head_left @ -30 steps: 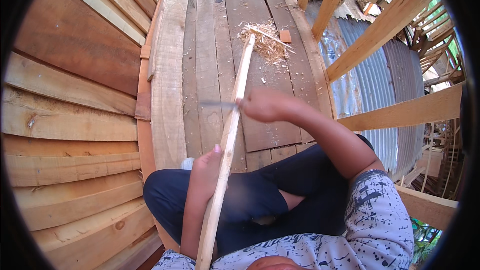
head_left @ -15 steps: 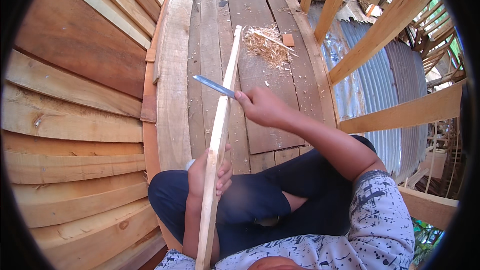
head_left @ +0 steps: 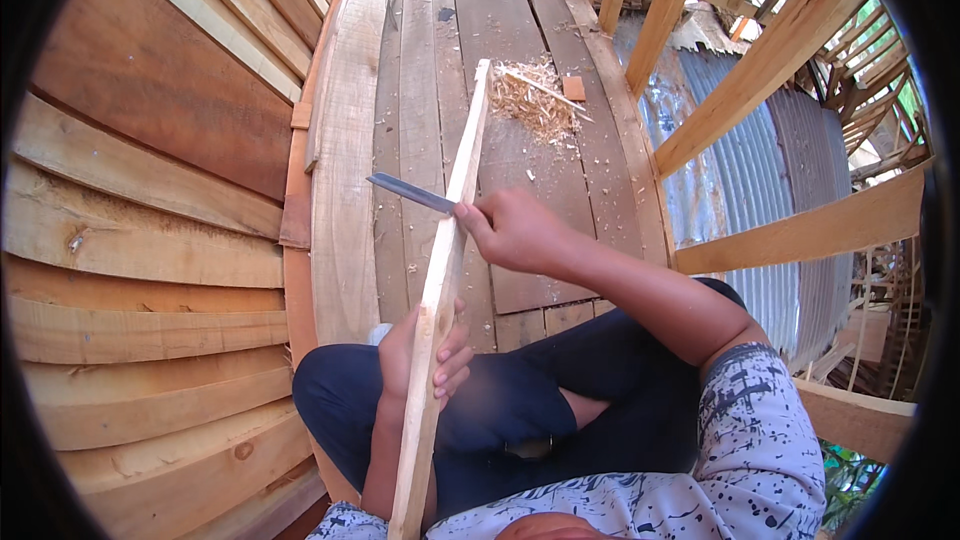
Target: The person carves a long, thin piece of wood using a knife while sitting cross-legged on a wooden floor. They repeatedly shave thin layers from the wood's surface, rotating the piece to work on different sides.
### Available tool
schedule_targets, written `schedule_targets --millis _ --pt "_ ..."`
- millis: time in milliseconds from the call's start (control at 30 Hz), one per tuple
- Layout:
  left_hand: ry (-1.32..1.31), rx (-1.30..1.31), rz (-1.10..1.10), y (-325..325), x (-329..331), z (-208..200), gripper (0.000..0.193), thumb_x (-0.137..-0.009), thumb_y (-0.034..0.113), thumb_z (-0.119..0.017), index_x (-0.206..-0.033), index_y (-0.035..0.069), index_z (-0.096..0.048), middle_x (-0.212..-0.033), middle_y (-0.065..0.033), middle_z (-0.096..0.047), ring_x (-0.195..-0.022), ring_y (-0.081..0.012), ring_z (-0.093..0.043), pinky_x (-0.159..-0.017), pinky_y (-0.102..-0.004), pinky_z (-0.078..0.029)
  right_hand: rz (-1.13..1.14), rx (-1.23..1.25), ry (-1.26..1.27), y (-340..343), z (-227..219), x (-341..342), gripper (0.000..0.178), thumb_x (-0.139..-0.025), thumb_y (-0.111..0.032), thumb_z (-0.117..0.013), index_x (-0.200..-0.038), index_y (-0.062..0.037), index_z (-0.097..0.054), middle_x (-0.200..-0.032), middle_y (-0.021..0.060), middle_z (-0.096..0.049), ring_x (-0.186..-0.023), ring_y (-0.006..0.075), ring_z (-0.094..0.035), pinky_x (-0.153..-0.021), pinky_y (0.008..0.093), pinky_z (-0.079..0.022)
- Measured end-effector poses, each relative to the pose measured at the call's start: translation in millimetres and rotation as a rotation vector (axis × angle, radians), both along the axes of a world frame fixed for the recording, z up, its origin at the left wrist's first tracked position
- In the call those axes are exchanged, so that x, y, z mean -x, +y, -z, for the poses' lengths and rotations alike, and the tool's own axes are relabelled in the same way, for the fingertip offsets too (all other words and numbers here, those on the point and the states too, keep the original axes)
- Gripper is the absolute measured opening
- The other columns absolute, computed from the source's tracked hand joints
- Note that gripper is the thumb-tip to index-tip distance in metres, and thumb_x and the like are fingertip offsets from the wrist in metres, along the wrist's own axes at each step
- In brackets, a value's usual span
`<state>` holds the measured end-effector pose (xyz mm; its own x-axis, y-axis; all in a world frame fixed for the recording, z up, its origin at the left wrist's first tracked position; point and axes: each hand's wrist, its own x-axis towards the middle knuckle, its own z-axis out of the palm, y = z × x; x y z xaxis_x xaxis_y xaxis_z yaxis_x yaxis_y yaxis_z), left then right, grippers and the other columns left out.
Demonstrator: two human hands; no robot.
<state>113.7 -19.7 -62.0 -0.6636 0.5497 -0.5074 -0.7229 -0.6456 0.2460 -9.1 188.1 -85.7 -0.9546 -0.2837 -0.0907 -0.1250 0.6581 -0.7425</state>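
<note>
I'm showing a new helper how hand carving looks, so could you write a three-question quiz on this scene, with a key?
1. Multiple choice: What does the right hand hold?
a) a hammer
b) a knife
c) a paintbrush

2. True or false: The left hand grips the wooden stick farther from the person's body than the knife is.

3. Short answer: What loose material is heaped on the floor boards near the stick's far end?

Key:
1. b
2. False; the left hand grips it nearer the body.
3. Wood shavings
</note>
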Motion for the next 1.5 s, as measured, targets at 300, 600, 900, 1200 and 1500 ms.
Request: schedule_targets --millis 300,600,900,1200,1500 --pt "0.104 0.302 0.062 4 -3 -10 0.049 -0.106 0.041 -0.032 -0.120 -0.003 -0.047 -0.062 -0.0027 -0.041 -0.038 -0.0099 -0.038 -0.031 -0.0224 -0.036 0.216 -0.023 -0.147 33 15 38 0.055 -0.100 -0.040 -0.049 -0.071 0.0043 -0.064 -0.058 0.0207 -0.058 -0.054 0.0340 -0.058 -0.058 0.0488 -0.045" --pt "0.136 0.484 0.068 7 -1 -9 0.054 -0.105 0.046 -0.041 -0.123 -0.004 -0.051 -0.061 -0.0042 -0.049 -0.038 -0.0108 -0.044 -0.031 -0.0241 -0.033 0.291 -0.066 -0.234 45 9 55 0.058 -0.101 -0.042 -0.043 -0.073 0.0041 -0.064 -0.063 0.0205 -0.062 -0.063 0.0359 -0.064 -0.064 0.0485 -0.048" --pt "0.178 0.699 0.190 12 3 -15 0.059 -0.104 0.049 -0.042 -0.120 -0.007 -0.054 -0.059 -0.0026 -0.047 -0.039 -0.0084 -0.046 -0.032 -0.0214 -0.036 0.305 -0.101 -0.153 39 20 46 0.059 -0.102 -0.043 -0.043 -0.073 0.0033 -0.065 -0.057 0.0188 -0.057 -0.054 0.0326 -0.059 -0.058 0.0481 -0.043" --pt "0.193 0.699 0.173 10 -2 -15 0.059 -0.105 0.048 -0.041 -0.118 -0.007 -0.054 -0.059 -0.0027 -0.046 -0.038 -0.0084 -0.044 -0.032 -0.0217 -0.035 0.160 -0.090 -0.105 21 16 22 0.057 -0.102 -0.042 -0.044 -0.076 0.0054 -0.063 -0.063 0.0206 -0.060 -0.057 0.0330 -0.060 -0.061 0.0492 -0.044" --pt "0.149 0.602 0.112 4 -1 -18 0.053 -0.105 0.046 -0.042 -0.117 -0.003 -0.057 -0.060 -0.0029 -0.050 -0.039 -0.0095 -0.046 -0.033 -0.0225 -0.035 0.111 0.014 -0.205 26 20 34 0.057 -0.103 -0.040 -0.042 -0.077 0.0047 -0.066 -0.066 0.0219 -0.064 -0.064 0.0353 -0.066 -0.065 0.0481 -0.050"
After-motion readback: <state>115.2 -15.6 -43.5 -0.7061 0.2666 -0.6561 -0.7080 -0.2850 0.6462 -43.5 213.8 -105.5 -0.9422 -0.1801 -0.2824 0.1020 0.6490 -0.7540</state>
